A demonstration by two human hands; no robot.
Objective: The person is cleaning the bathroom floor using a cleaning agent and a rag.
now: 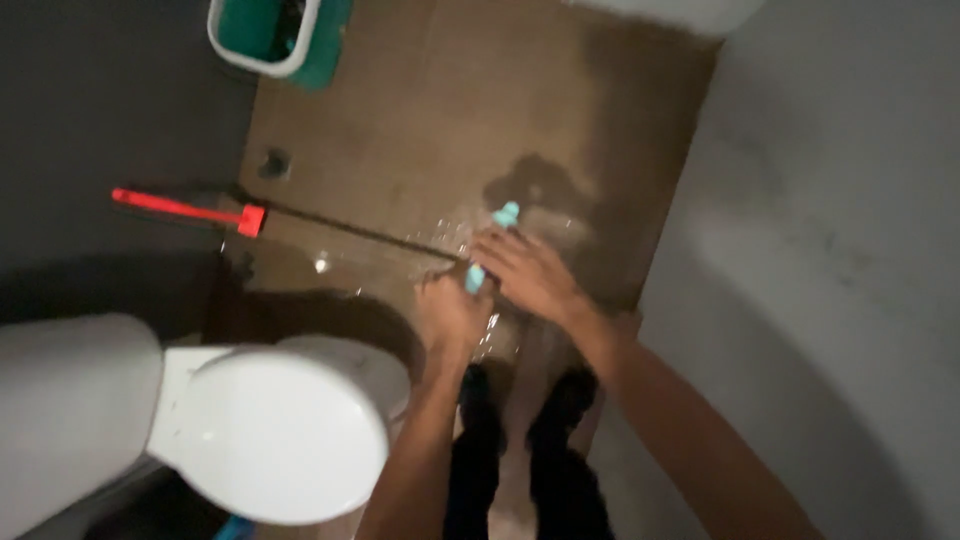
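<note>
My left hand (450, 310) and my right hand (525, 272) are both closed around a turquoise handle (503, 216) held low over a wet brown floor. A thin dark shaft (350, 228) runs from my hands leftward to a red head with a red bar (185, 209) lying on the floor near the left wall. The handle's tip sticks out above my right hand. A short turquoise piece shows between the two hands. My dark trouser legs stand just below the hands.
A white toilet with its lid shut (270, 430) sits at the lower left, its tank (70, 400) further left. A teal bucket with a white rim (270, 35) stands at the top left. A floor drain (274, 162) lies below it. A grey wall (830, 250) closes the right side.
</note>
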